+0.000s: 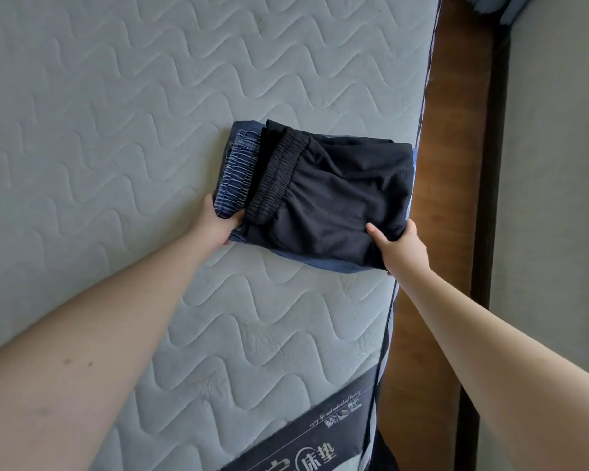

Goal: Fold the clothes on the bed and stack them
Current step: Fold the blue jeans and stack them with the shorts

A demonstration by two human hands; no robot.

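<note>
A: Head view. Stack position?
B: Folded black shorts (334, 202) lie on folded blue garment (235, 171), on quilted mattress (116, 113), near its edge by the wooden bed frame (453, 164).
A: Left hand (218, 222)?
B: Thumb curled over the blue waistband; fingers hidden beneath the stack. Grasping.
A: Right hand (402, 246)?
B: Thumb on the black fabric, fingers under the corner. Grasping both layers there.

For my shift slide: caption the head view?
Both hands grip folded black shorts stacked on blue shorts on mattress.
</note>
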